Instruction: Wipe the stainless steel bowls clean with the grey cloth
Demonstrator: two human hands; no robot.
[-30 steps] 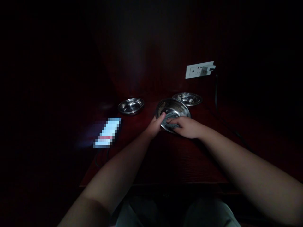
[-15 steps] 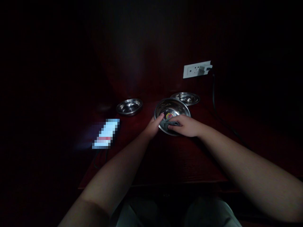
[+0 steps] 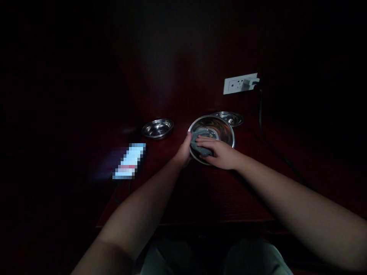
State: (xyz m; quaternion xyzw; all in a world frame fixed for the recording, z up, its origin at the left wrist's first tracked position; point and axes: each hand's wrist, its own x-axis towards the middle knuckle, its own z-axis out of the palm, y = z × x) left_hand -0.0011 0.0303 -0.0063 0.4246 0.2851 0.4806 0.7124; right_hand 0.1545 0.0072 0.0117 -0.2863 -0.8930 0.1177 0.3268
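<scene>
A shiny metal bowl (image 3: 223, 130) is tilted with its opening toward me, above the dark red table. My left hand (image 3: 185, 151) grips its left rim, thumb on the edge and the other fingers hidden behind the wall. Inside the bowl, my right hand (image 3: 219, 152) presses a grey-green cloth (image 3: 200, 145) against the lower left wall, its fingers spread over the fabric. Part of a sticker or mark on the bowl's bottom shows beyond the cloth.
A second metal bowl (image 3: 158, 129) stands at the left back; a shallow metal dish (image 3: 233, 119) sits behind the held bowl. A lit, blurred-out phone (image 3: 129, 161) with a cable is at left. A wall socket (image 3: 239, 84) holds a plug, its black cord (image 3: 260, 114) running down right.
The bowl has tilted further toward me. My right hand has moved slightly left, its fingers now flatter over the cloth. My left thumb has drawn back to the rim.
</scene>
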